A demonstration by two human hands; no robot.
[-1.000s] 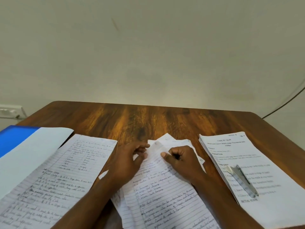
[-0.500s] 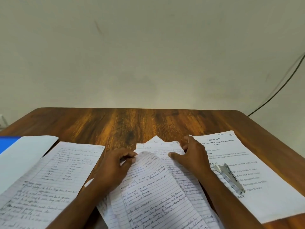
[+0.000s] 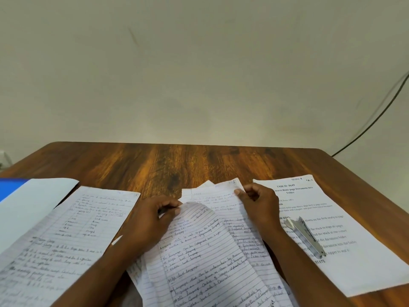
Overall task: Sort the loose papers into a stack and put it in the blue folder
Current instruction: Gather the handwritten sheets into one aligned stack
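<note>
The fingers (image 3: 168,206) of the left hand (image 3: 150,220) are curled and pinch the top left corner of the upper lined sheet (image 3: 199,251), which bows upward where it is held, at about 7 o'clock from the middle of the table (image 3: 177,165). The fingers (image 3: 247,192) of the right hand (image 3: 259,204) are also curled, thumb tip against the top right edge of the lined sheet underneath (image 3: 221,196), pinching that edge at roughly 5 o'clock on the table.

From the left: a corner of the blue folder (image 3: 11,187) shows at the frame's edge, near 9 o'clock, with a blank white sheet (image 3: 33,202) lying over its right side. Just beside that, toward 8 o'clock, lies a handwritten lined page (image 3: 73,235), flat on the wood and overlapping the blank sheet's lower edge; the left forearm crosses its right margin.

In the middle, at 6 o'clock, the loose papers (image 3: 252,244) form an uneven fan of lined handwritten sheets, their top corners splayed apart between the two hands.

At 4 o'clock lies a printed instruction sheet (image 3: 332,218), apart from the fan at its top but partly under the right hand. A metal stapler (image 3: 306,237) rests on it, tilted, pointing toward 5 o'clock. A dark cable (image 3: 371,120) runs down the wall at 2 o'clock.
</note>
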